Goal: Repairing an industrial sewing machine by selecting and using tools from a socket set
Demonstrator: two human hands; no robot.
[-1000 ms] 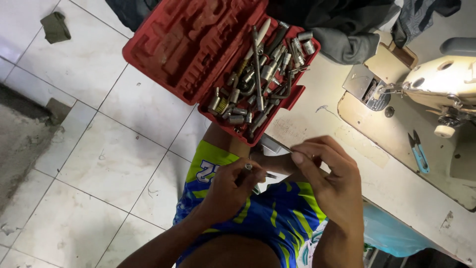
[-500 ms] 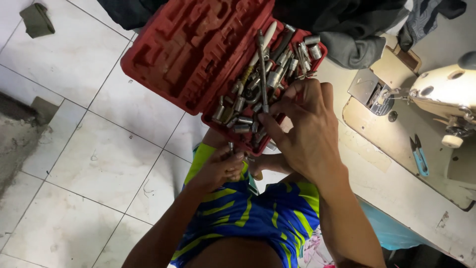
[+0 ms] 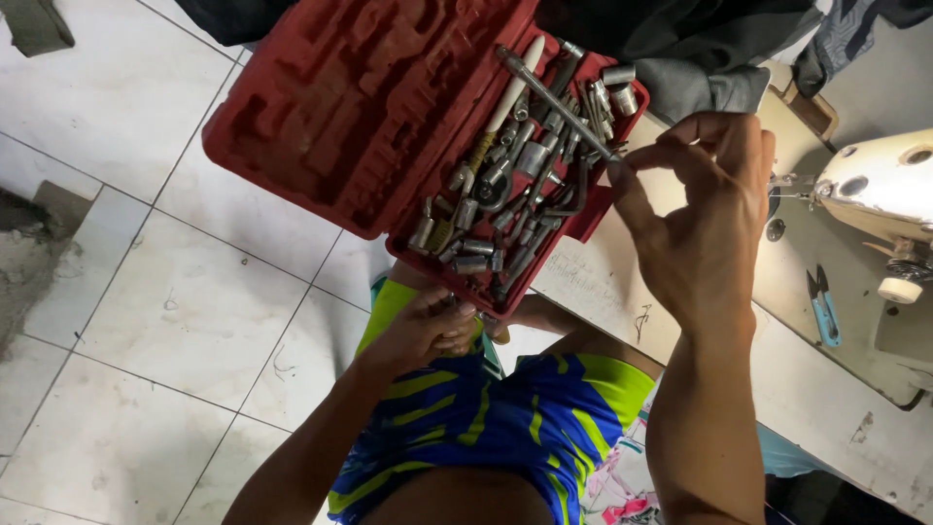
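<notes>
An open red plastic tool case (image 3: 321, 117) rests on my lap, its right half filled with several loose metal sockets (image 3: 496, 209) and bars. My right hand (image 3: 700, 214) is raised at the case's right edge, thumb and fingertips pinched on the end of a long metal extension bar (image 3: 554, 102) that lies slanted across the sockets. My left hand (image 3: 428, 326) sits below the case against my blue and yellow shorts (image 3: 505, 418), fingers curled around a small metal piece that is mostly hidden.
A white tiled floor (image 3: 146, 321) spreads to the left. On the right is a cream sewing machine (image 3: 880, 190) on a pale table (image 3: 797, 389), with blue thread snips (image 3: 821, 306) lying on it. Dark clothing (image 3: 680, 49) lies beyond the case.
My right hand left my left hand, went up over the sockets, then moved right and took hold of the long bar's end. My left hand stayed low by the shorts.
</notes>
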